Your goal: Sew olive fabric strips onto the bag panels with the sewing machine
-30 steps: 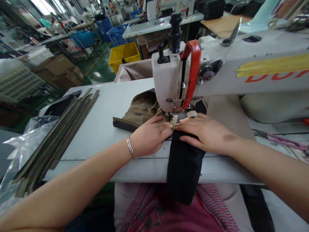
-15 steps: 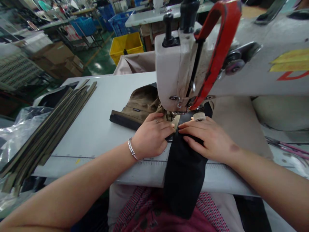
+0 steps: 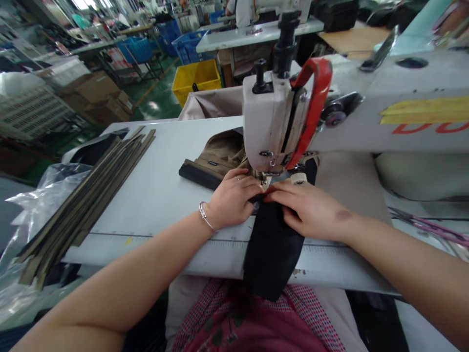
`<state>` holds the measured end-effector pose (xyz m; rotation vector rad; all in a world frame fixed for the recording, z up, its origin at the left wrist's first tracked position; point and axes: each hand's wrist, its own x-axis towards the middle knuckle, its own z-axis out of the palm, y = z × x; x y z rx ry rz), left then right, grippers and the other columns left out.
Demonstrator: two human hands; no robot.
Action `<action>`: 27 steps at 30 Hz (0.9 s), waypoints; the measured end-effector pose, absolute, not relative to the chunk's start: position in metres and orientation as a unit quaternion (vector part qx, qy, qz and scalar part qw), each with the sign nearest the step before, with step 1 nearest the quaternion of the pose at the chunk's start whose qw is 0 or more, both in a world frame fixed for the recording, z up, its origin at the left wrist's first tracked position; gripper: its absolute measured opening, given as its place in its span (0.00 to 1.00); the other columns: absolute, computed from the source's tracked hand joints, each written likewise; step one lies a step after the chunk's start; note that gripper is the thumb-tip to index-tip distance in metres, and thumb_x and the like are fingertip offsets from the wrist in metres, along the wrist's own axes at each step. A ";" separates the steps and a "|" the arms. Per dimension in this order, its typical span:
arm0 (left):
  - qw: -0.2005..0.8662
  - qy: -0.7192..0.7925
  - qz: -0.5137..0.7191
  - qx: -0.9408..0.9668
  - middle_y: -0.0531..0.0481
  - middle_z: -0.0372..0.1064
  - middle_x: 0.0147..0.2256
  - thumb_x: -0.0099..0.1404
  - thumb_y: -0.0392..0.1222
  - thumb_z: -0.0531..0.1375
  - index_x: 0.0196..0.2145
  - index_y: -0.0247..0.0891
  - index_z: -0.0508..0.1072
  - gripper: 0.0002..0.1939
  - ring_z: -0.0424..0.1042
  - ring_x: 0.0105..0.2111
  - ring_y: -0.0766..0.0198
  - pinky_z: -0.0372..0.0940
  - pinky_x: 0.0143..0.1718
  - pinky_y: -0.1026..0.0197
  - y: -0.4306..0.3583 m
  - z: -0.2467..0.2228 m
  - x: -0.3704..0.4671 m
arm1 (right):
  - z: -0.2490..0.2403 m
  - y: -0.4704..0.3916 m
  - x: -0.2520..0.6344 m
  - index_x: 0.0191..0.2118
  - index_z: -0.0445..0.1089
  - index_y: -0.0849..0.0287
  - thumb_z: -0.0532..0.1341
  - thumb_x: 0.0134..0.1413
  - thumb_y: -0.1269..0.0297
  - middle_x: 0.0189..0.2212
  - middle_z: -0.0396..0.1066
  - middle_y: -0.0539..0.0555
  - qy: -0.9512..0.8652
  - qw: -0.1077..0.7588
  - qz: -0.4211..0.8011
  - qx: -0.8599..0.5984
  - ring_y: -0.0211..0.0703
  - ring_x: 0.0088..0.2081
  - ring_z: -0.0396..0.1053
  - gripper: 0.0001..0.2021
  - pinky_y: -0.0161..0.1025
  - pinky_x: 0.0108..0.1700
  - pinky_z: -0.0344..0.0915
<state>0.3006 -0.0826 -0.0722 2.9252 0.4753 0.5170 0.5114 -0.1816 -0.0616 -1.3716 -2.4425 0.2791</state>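
Just in front of the presser foot of a white sewing machine (image 3: 262,117), my left hand (image 3: 234,201) has its fingers closed on a dark fold of cloth. My right hand (image 3: 311,208) pinches the upper end of a black fabric strip (image 3: 273,249), its fingertips almost meeting those of the left. The strip hangs over the table's front edge toward my lap. Left of the needle lies a brown fabric piece (image 3: 225,151) with a black edge and a small dark label. The needle point and the seam are largely hidden by my fingers.
Long brown and black strips (image 3: 106,188) lie at the table's left, beside clear plastic (image 3: 51,195). Pink-handled scissors (image 3: 428,225) rest at right. A printed ruler (image 3: 227,241) runs along the front. Beyond the table stands a yellow bin (image 3: 196,78).
My fingertips have come closer together at the black strip's upper end. The strip's hanging end sits higher, nearer the table edge. The camera view has shifted somewhat.
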 end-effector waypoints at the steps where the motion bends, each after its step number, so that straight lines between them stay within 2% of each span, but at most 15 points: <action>1: 0.079 0.160 0.180 0.967 0.51 0.74 0.44 0.51 0.31 0.55 0.44 0.40 0.74 0.22 0.70 0.48 0.60 0.51 0.64 0.52 -0.081 -0.074 0.300 | -0.060 -0.182 0.509 0.51 0.68 0.60 0.55 0.51 0.75 0.50 0.68 0.60 -0.858 0.154 0.097 -0.480 0.50 0.51 0.66 0.20 0.49 0.52 0.63; 6: 0.115 0.164 0.205 0.958 0.52 0.74 0.45 0.49 0.30 0.54 0.43 0.41 0.75 0.23 0.70 0.49 0.61 0.52 0.63 0.51 -0.075 -0.079 0.300 | -0.057 -0.178 0.494 0.49 0.69 0.58 0.55 0.49 0.74 0.47 0.65 0.61 -0.861 0.094 0.069 -0.495 0.51 0.47 0.66 0.20 0.49 0.48 0.64; 11: 0.114 0.162 0.194 0.961 0.50 0.74 0.45 0.49 0.30 0.54 0.43 0.41 0.75 0.24 0.70 0.50 0.59 0.51 0.63 0.50 -0.076 -0.078 0.301 | -0.051 -0.176 0.484 0.42 0.68 0.60 0.56 0.51 0.70 0.43 0.66 0.60 -0.861 0.071 0.004 -0.503 0.50 0.42 0.67 0.12 0.48 0.44 0.65; 14: 0.112 0.161 0.190 0.962 0.50 0.74 0.45 0.50 0.30 0.54 0.44 0.41 0.75 0.24 0.70 0.49 0.59 0.51 0.63 0.48 -0.078 -0.077 0.301 | -0.034 -0.198 0.503 0.37 0.69 0.58 0.56 0.51 0.70 0.43 0.68 0.59 -0.886 0.097 -0.039 -0.451 0.52 0.46 0.65 0.07 0.50 0.50 0.63; 16: 0.109 0.160 0.191 0.962 0.50 0.74 0.44 0.51 0.30 0.54 0.45 0.41 0.75 0.24 0.70 0.49 0.58 0.52 0.62 0.48 -0.078 -0.077 0.300 | -0.019 -0.224 0.524 0.34 0.69 0.55 0.56 0.49 0.73 0.39 0.71 0.55 -0.903 0.119 -0.048 -0.409 0.51 0.49 0.65 0.08 0.51 0.56 0.60; 18: 0.102 0.157 0.191 0.964 0.50 0.74 0.44 0.51 0.31 0.54 0.45 0.41 0.75 0.23 0.70 0.49 0.58 0.52 0.62 0.48 -0.077 -0.078 0.301 | -0.010 -0.252 0.542 0.31 0.67 0.53 0.55 0.45 0.76 0.31 0.71 0.52 -0.905 0.102 -0.029 -0.413 0.47 0.42 0.68 0.09 0.51 0.59 0.58; 20: 0.093 0.154 0.188 0.966 0.50 0.74 0.44 0.51 0.31 0.54 0.44 0.41 0.75 0.23 0.70 0.49 0.59 0.51 0.62 0.49 -0.076 -0.079 0.302 | -0.008 -0.273 0.550 0.28 0.67 0.53 0.55 0.44 0.77 0.26 0.70 0.50 -0.892 0.032 0.027 -0.450 0.45 0.35 0.70 0.10 0.49 0.54 0.63; 22: 0.083 0.155 0.183 0.967 0.50 0.74 0.44 0.51 0.31 0.55 0.44 0.41 0.75 0.22 0.70 0.48 0.58 0.51 0.62 0.49 -0.076 -0.080 0.302 | -0.012 -0.279 0.547 0.25 0.67 0.53 0.56 0.45 0.76 0.22 0.70 0.49 -0.867 -0.041 0.086 -0.490 0.44 0.29 0.70 0.09 0.44 0.41 0.66; 23: 0.078 0.154 0.180 0.968 0.50 0.74 0.44 0.51 0.31 0.55 0.44 0.41 0.75 0.22 0.70 0.48 0.58 0.51 0.62 0.49 -0.077 -0.079 0.302 | -0.014 -0.275 0.541 0.25 0.67 0.54 0.55 0.47 0.75 0.22 0.71 0.49 -0.855 -0.060 0.106 -0.504 0.43 0.27 0.70 0.09 0.42 0.35 0.65; 25: 0.066 0.153 0.172 0.971 0.49 0.74 0.45 0.52 0.31 0.55 0.45 0.40 0.74 0.22 0.70 0.48 0.57 0.51 0.63 0.49 -0.080 -0.077 0.302 | -0.013 -0.257 0.524 0.26 0.68 0.54 0.54 0.49 0.75 0.25 0.73 0.49 -0.841 -0.039 0.122 -0.526 0.41 0.28 0.71 0.09 0.38 0.32 0.63; 27: 0.053 0.151 0.164 0.973 0.48 0.73 0.47 0.52 0.31 0.55 0.47 0.38 0.74 0.23 0.70 0.49 0.56 0.50 0.63 0.49 -0.084 -0.075 0.300 | -0.006 -0.231 0.503 0.30 0.68 0.54 0.53 0.53 0.75 0.32 0.75 0.49 -0.834 0.042 0.110 -0.538 0.39 0.33 0.72 0.10 0.36 0.34 0.62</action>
